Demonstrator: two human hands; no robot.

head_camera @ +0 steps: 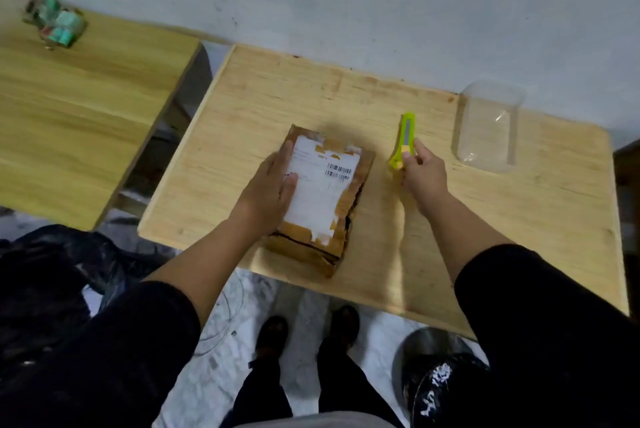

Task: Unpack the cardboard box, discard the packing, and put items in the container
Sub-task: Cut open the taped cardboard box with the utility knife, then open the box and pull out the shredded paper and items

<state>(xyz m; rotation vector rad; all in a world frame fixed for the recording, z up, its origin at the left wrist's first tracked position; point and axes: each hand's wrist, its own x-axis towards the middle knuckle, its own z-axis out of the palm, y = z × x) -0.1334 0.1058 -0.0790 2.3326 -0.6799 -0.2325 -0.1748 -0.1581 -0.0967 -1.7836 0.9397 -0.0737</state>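
A taped cardboard box (pixel 322 199) with a white shipping label lies closed on the middle of the light wooden table (pixel 519 219). My left hand (pixel 273 188) rests flat on the box's left side, fingers together. To the right of the box, a lime-green box cutter (pixel 403 140) points away from me. My right hand (pixel 424 174) pinches the cutter's near end between thumb and fingers. An empty clear plastic container (pixel 488 126) stands at the table's far right, near the wall.
A second wooden table (pixel 86 98) stands to the left across a gap, with a small box of teal rolls (pixel 55 19) on it. A black bag (pixel 45 275) sits on the floor at left. A dark bin (pixel 440 379) stands at lower right.
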